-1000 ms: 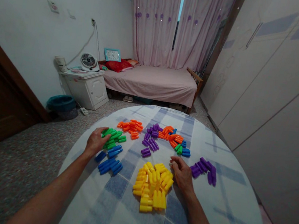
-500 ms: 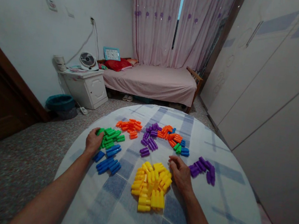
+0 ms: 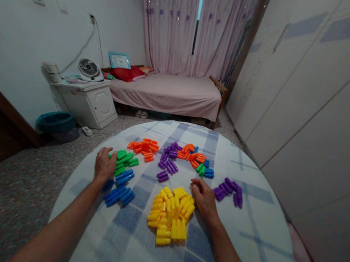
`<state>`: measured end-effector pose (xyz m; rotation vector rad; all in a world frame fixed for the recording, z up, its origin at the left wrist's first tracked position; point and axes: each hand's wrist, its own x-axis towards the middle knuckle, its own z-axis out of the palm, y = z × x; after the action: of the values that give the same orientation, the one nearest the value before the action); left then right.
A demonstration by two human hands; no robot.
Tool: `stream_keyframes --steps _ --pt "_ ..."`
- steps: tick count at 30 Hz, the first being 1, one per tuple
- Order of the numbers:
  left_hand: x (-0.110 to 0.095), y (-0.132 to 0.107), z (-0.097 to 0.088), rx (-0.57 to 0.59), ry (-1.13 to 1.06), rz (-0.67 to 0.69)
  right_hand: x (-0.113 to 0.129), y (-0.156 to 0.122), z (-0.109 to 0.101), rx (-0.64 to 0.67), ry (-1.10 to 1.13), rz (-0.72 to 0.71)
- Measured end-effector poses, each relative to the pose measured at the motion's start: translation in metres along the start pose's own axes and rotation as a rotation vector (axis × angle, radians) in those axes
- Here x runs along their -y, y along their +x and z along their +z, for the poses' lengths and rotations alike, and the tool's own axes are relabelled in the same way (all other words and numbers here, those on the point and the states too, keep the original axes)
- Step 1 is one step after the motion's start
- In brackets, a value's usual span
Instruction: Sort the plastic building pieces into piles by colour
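The two hands are well apart, one on each side of the table (image 3: 131, 255). The left hand (image 3: 105, 166) lies at the outer edge of the green blocks (image 3: 125, 161), fingers curled round that edge; whether they close on a block cannot be told, since the palm side is hidden. The right hand (image 3: 205, 199) rests just beside the yellow blocks (image 3: 171, 213), its fingers loosely bent and no block visible in them.

The work in hand appears to be at the green pile, directly inward of the left hand. For good handling:

1. Set the left fingertips low, at cloth level, and apply light, even pressure; the blocks look smooth and likely to roll.
2. Mind the blue blocks (image 3: 115, 194) on the near side of the green pile. The clearance is small, and a wide sweep could mix the colours.
3. Leave equal care for the orange blocks (image 3: 143, 146), beyond the left hand and toward the middle.
4. Hold the right wrist clear of the yellow pile, which is stacked and could topple if nudged. The purple blocks (image 3: 228, 189) lie close outside this hand.
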<state>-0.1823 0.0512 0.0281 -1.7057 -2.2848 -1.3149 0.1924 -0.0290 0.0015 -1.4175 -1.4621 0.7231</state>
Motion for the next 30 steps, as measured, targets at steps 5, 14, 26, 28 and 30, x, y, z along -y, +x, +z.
stream_keyframes --steps 5,14,26,28,30 --pt "-0.085 -0.022 0.019 0.160 -0.191 0.319 0.004 0.000 0.000 -0.013 -0.022 0.002" --pt "-0.209 -0.084 0.099 0.649 -0.228 0.852 0.003 0.000 0.000 -0.034 0.056 0.003" --pt "-0.229 -0.077 0.144 0.813 -0.017 1.123 0.007 0.001 -0.002 -0.025 -0.037 -0.045" --pt "-0.225 -0.078 0.145 0.795 -0.010 1.126 0.007 0.000 -0.002 -0.024 -0.041 -0.043" --pt "-0.222 -0.079 0.144 0.781 0.015 1.107 0.006 0.000 -0.002 -0.016 -0.043 -0.037"
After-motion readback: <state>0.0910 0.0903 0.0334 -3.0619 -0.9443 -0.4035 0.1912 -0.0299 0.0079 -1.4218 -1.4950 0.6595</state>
